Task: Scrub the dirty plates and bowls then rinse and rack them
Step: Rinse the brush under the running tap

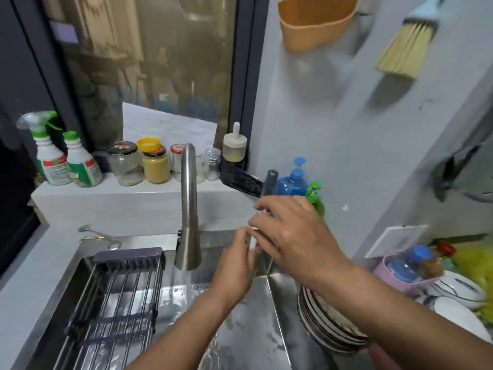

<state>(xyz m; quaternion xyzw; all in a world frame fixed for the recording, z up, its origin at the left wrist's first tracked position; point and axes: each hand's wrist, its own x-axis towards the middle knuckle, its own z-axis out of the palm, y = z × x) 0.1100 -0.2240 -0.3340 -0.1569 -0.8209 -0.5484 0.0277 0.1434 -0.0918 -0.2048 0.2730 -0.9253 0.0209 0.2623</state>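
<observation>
Progress looks slight: the dark slatted drying rack (114, 303) spanning the left of the steel sink (248, 329) holds nothing, and the stack of brown-rimmed white plates (329, 325) leans soiled against the sink's right wall, so scrubbing, rinsing and racking all appear to lie ahead. The stack is tilted, faces turned up and leftward toward the basin, its long axis running from upper left down to lower right along the wall. More white bowls with dark streaks (453, 289) wait on the counter to the right. Water runs from the brushed steel tap (188, 209). The left hand (237, 265) and right hand (290, 231) meet behind the tap, fingers curled round something small and pale, possibly a sponge; blur hides it.
</observation>
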